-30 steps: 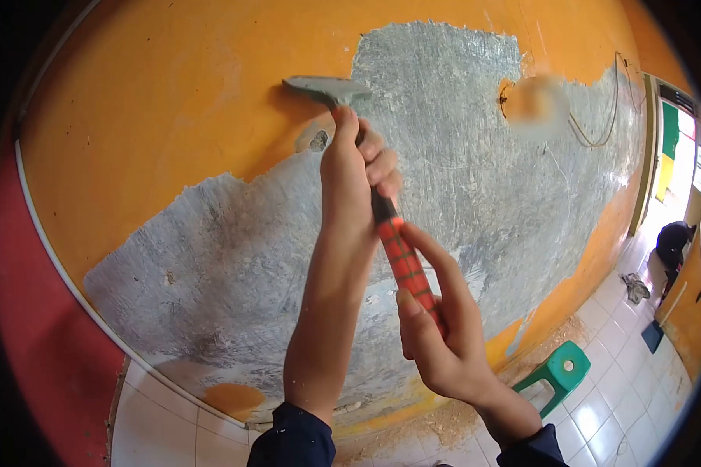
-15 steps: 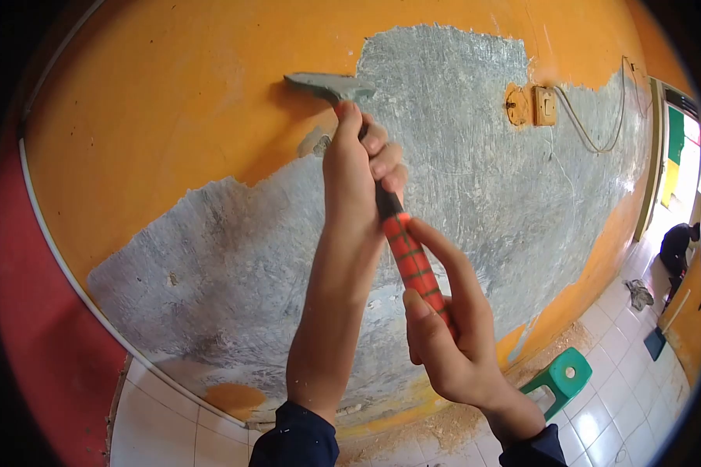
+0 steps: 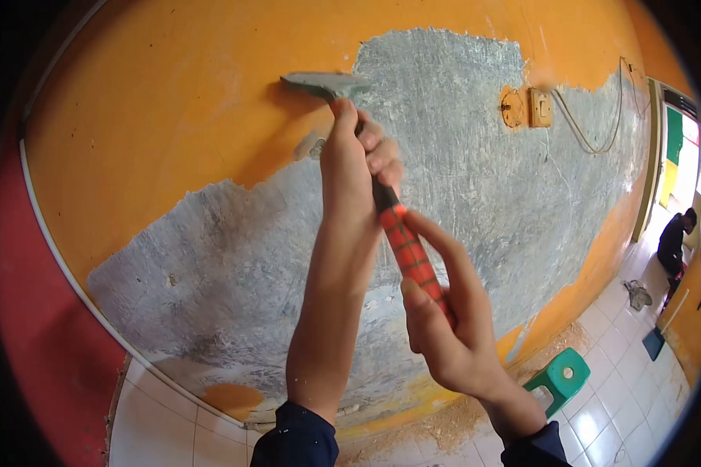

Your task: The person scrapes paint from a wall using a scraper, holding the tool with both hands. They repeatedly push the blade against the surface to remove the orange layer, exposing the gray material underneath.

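A long-handled scraper with a wide flat head and an orange-red grip runs diagonally up across the view. Near its head, my left hand is wrapped around the black shaft. Lower down, my right hand closes on the orange-red grip, thumb and forefinger along it. The scraper's head lies at the wall, over orange paint just left of a bared grey patch. A small hole with grey filler shows below the head, beside my left wrist.
A light switch and a round orange-painted cover sit on the wall, with a loose cable. A green stool stands on the tiled floor among paint flakes. Far right are a crouching person and a dustpan.
Both hands and the scraper have shifted very slightly left in view, with the head still at the orange paint's edge. The far person's posture has changed a little.
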The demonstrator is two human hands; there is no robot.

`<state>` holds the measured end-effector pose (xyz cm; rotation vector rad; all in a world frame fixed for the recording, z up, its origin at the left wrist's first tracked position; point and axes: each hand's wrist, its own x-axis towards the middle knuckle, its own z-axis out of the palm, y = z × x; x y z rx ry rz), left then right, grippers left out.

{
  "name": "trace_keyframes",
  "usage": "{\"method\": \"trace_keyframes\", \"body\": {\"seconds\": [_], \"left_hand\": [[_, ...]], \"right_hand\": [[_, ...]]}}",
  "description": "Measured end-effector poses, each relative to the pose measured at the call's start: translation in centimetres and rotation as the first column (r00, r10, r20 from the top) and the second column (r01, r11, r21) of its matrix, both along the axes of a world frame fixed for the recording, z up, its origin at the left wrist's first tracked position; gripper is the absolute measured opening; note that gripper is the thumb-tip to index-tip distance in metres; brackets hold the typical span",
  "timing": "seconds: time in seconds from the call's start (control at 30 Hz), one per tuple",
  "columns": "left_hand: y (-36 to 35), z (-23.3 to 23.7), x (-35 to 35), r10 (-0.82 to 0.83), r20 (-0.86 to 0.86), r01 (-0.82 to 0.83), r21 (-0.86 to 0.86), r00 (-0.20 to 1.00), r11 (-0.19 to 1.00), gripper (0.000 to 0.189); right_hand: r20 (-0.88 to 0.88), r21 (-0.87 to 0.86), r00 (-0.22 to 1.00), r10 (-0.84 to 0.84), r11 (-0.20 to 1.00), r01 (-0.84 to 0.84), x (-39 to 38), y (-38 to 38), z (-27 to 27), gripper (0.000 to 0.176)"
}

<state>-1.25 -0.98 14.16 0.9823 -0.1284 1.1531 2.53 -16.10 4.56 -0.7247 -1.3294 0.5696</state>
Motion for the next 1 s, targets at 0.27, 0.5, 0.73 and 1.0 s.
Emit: {"method": "trace_keyframes", "body": {"seconds": [0.27,0.5,0.73,1.0], "left_hand": [[0.5,1.0,0.6,0.024,-0.047,-0.022,0.040,0.999,0.999,0.026],[0.6,1.3,0.7,0.069,-0.040,-0.065,0.083,0.997,0.994,0.026],[0.8,1.7,1.8,0.036,-0.039,-0.034,0.064,0.999,0.997,0.026],[0.7,1.1,2.4,0.046,-0.042,-0.044,0.067,0.998,0.997,0.029]], "right_hand": [[-0.012,0.009,1.000,0.019,1.000,-0.019,0.5,-0.2,1.1,0.052],[0.033,0.008,0.999,0.023,1.000,-0.023,1.5,0.4,1.1,0.052],[-0.005,-0.003,1.000,0.028,1.000,-0.028,2.0,-0.1,1.3,0.054],[0.015,-0.026,0.998,0.058,0.998,-0.058,3.5,-0.1,1.6,0.054]]}}
